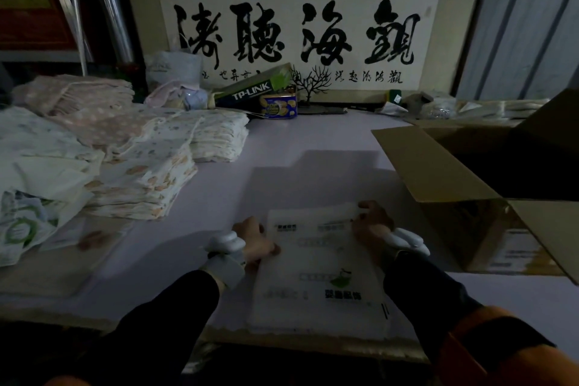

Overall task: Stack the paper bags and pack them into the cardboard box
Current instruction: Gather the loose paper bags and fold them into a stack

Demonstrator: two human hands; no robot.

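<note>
A stack of white paper bags with green and black print lies flat at the near edge of the table. My left hand grips its left edge and my right hand grips its upper right edge. Both wrists wear white bands. An open cardboard box lies on its side to the right, its flaps spread and its inside dark. More printed bags lie at the far left.
Piles of folded patterned cloth fill the left side of the table. A TP-LINK box, a blue tin and a small black tree stand sit at the back before a framed calligraphy panel.
</note>
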